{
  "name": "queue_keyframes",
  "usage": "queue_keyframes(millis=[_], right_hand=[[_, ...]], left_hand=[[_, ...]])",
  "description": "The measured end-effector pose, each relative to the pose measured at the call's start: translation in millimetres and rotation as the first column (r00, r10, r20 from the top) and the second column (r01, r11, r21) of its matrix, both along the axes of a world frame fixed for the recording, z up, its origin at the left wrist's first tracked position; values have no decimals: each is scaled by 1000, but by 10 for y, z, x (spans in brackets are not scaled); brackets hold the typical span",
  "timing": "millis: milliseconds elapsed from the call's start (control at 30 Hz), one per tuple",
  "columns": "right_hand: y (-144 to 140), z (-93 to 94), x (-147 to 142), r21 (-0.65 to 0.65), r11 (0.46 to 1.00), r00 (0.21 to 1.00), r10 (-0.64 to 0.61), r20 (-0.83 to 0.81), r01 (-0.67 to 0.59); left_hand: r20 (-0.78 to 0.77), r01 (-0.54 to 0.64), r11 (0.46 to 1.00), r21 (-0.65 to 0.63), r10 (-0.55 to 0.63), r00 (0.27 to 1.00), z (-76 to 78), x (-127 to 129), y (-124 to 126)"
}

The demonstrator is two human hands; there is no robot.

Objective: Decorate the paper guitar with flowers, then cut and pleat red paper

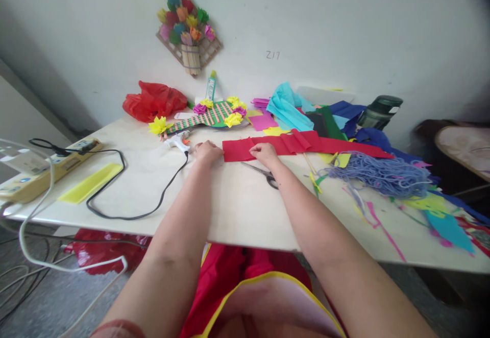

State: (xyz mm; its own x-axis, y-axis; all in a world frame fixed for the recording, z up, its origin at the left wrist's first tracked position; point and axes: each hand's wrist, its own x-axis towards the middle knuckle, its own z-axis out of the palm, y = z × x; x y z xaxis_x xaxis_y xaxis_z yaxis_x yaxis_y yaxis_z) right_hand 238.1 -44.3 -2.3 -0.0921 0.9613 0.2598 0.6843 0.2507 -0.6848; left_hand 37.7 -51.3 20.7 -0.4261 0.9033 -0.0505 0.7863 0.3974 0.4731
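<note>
A long red crepe paper strip (237, 150) lies across the table, with folds standing up along its middle. At its left end is my left hand (207, 152), fingers curled and thumb side against the paper's edge; its fingertips are partly hidden. My right hand (264, 153) pinches the strip's upper layer a short way in from that end. Just below the right hand lie scissors (264, 171) with dark handles, partly covered by my wrist. A white glue gun (177, 143) rests close to the left hand, its black cord running left.
Behind are a green-and-pink striped piece with paper flowers (214, 115), a glue bottle (211, 87) and a red plastic bag (153, 102). Blue yarn (383, 174), coloured paper and a dark bottle (380, 112) occupy the right. A power strip (46, 172) and yellow strip (90, 182) lie left.
</note>
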Motion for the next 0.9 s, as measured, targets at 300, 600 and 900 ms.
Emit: queue_keyframes(millis=[300, 600, 900], right_hand=[[23, -27, 2, -2, 1000, 1000, -5, 14, 5], [19, -4, -11, 8, 1000, 997, -9, 79, 8], [-14, 20, -24, 58, 996, 979, -72, 188, 62]], left_hand=[[21, -17, 1000, -12, 17, 1000, 7, 5, 14], [-4, -5, 1000, -12, 5, 1000, 2, 8, 14], [-4, 16, 1000, -9, -16, 1000, 12, 6, -10]])
